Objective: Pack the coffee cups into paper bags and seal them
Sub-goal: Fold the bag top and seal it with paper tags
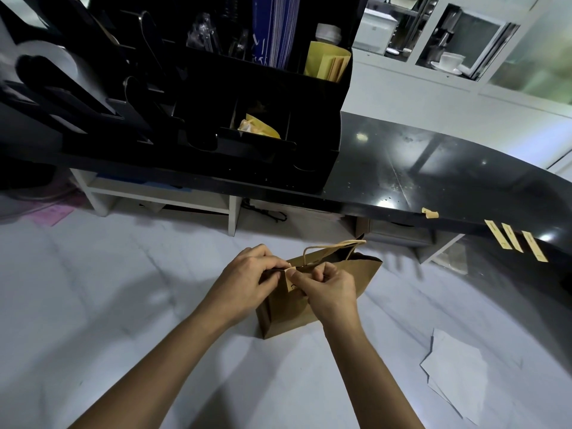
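Pinching paper bag top, left hand, right hand

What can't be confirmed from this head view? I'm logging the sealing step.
- Paper bag contents: walls hide any cup.
- Bag's top edge and seal: covered by left hand and right hand.
- Print on bag front: too small, partly covered.
- Black organizer: dark, blurred.

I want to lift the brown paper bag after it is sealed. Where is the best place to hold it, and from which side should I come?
Hold the twisted paper handles and come from above. The paper bag stands upright on the white surface, and the handle loops rise over its top edge on the far side of both hands, left and right, which pinch the near top edge. Squeezing the thin walls would probably crease them.
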The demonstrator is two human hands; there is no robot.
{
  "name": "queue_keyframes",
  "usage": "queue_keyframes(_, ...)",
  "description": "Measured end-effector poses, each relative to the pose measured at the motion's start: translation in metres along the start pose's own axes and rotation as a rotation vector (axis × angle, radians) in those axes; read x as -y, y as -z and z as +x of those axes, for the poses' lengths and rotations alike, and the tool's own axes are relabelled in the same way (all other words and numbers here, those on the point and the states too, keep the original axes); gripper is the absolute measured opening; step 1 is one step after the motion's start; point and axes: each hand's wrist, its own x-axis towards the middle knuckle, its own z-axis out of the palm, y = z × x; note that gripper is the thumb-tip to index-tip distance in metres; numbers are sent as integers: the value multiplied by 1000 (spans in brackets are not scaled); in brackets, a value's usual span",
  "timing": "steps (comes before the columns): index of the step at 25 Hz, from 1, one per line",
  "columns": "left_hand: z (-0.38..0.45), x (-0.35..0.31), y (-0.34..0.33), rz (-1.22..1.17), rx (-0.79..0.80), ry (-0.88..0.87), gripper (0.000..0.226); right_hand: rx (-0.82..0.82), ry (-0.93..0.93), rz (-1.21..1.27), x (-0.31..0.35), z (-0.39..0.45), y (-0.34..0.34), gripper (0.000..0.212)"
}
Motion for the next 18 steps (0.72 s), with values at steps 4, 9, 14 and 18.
queue_keyframes(4, 0, -2, 1, 7, 14, 11, 25, -50, 65, -95, -5, 0, -3, 47)
queue_keyframes(9, -1, -4, 3, 25, 26, -6, 23, -68, 101, -135, -16, -1, -4, 53)
queue_keyframes(14, -2, -4, 3, 69, 44, -16, 22, -124, 145, -209, -29, 1, -5, 54)
queue_keyframes(18, -4, -5, 2, 65, 49, 7, 18, -138, 126, -238, -39, 4, -5, 52)
